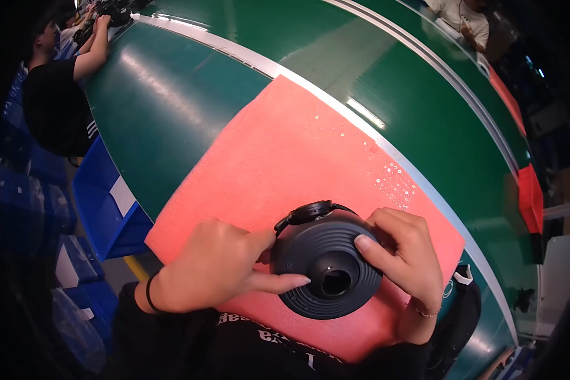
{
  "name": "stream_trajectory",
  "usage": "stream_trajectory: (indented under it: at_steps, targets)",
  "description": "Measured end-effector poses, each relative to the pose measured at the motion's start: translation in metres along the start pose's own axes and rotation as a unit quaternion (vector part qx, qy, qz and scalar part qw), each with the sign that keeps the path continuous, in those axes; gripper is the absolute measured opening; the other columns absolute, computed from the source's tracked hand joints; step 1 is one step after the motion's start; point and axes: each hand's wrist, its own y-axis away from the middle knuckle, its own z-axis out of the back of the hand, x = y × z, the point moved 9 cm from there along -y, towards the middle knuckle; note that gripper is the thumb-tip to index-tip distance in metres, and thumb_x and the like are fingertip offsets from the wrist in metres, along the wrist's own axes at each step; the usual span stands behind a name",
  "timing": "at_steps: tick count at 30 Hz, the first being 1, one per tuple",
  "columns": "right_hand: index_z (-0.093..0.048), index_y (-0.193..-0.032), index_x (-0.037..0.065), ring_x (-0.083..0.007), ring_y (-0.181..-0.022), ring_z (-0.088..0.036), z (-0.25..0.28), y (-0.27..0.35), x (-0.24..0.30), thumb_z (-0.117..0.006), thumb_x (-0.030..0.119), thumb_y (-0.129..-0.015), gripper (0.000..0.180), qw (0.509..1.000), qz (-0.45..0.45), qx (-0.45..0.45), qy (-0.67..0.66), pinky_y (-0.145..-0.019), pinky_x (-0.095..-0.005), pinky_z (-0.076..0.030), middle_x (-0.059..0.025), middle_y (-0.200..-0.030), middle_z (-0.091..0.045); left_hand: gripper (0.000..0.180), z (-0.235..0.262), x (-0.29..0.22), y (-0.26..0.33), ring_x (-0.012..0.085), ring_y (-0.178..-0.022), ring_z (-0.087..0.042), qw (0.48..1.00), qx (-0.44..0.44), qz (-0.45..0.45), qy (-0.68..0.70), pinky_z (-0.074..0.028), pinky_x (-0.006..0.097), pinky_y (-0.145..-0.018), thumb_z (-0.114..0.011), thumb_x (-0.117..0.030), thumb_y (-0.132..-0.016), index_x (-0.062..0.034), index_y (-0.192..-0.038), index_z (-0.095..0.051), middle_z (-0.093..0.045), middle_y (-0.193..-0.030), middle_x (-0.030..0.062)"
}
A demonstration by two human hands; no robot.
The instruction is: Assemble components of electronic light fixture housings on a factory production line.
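Observation:
A dark grey round housing [323, 297], ringed with concentric ridges and with a glossy, lens-like centre, is held up over a pink cloth [234, 171]. My left hand [225, 263] grips its left side, the thumb lying across the ridged face near the centre. On the right, my right hand [405, 250] is closed round the rim, its thumb pressed on the upper ridges. Behind the housing's top edge a black disc-shaped part [311, 212] with curved arms shows; whether it is fixed to the housing I cannot tell. The fingers behind the housing are hidden.
Several tiny shiny ring-like pieces [396, 183] lie on the cloth's right part. A metal rail [361, 123] separates the near table from a green belt [411, 101]. A blue bin [104, 202] stands at the left, a red bin [530, 199] far right. Co-workers [57, 95] stand beyond.

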Motion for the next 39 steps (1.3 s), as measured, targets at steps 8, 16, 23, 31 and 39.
stream_trajectory:
  at_steps: [8, 16, 23, 31, 39]
  targets:
    - [-0.052, -0.062, -0.002, -0.0305, -0.053, -0.052, -0.003, -0.006, -0.012, -0.052, 0.030, -0.085, 0.039, 0.997, -0.044, 0.010, 0.061, -0.050, -0.0393, -0.038, -0.0163, -0.054, -0.050, 0.046, 0.000, 0.004, -0.019, 0.0217, -0.042, -0.055, 0.997, 0.047, -0.029, -0.050, -0.042, 0.029, -0.043, -0.071, -0.046, -0.068, -0.0041, -0.055, -0.055, -0.054, -0.047, 0.0042]
    - [-0.059, -0.086, 0.006, -0.0246, -0.072, -0.054, 0.016, 0.010, 0.045, -0.072, 0.036, -0.064, 0.040, 0.956, 0.182, -0.141, 0.181, -0.062, -0.0356, -0.041, -0.0064, -0.084, -0.052, 0.046, 0.005, -0.001, -0.024, 0.0219, -0.042, -0.055, 0.995, 0.053, -0.046, -0.076, -0.043, 0.030, -0.043, -0.070, -0.046, -0.069, -0.0042, -0.056, -0.055, -0.054, -0.047, 0.0046]
    - [-0.064, -0.102, 0.009, -0.0207, -0.093, -0.053, -0.017, 0.027, 0.073, -0.068, 0.019, -0.071, 0.033, 0.957, 0.256, 0.020, 0.138, -0.076, -0.0373, -0.034, -0.0043, -0.101, -0.057, 0.062, 0.001, 0.004, -0.019, 0.0293, -0.041, -0.054, 0.997, 0.029, -0.067, -0.028, -0.043, 0.037, -0.042, -0.056, -0.059, -0.075, 0.0011, -0.058, -0.057, -0.050, -0.045, 0.0142]
    - [-0.061, -0.104, 0.004, -0.0265, -0.092, -0.055, -0.020, 0.026, 0.089, -0.075, 0.026, -0.063, 0.048, 0.959, 0.245, -0.027, 0.139, -0.078, -0.0362, -0.039, -0.0099, -0.101, -0.059, 0.062, -0.001, 0.004, -0.019, 0.0296, -0.039, -0.050, 0.997, 0.038, -0.063, -0.032, -0.041, 0.037, -0.040, -0.057, -0.057, -0.075, 0.0011, -0.053, -0.053, -0.048, -0.044, 0.0152]
    - [-0.064, -0.093, 0.005, -0.0272, -0.089, -0.056, -0.018, 0.019, 0.068, -0.074, 0.014, -0.065, 0.031, 0.961, 0.269, 0.011, 0.058, -0.079, -0.0363, -0.041, -0.0091, -0.095, -0.060, 0.063, -0.003, 0.003, -0.020, 0.0300, -0.039, -0.050, 0.995, 0.049, -0.067, -0.047, -0.041, 0.037, -0.040, -0.057, -0.058, -0.074, 0.0018, -0.052, -0.053, -0.047, -0.043, 0.0157]
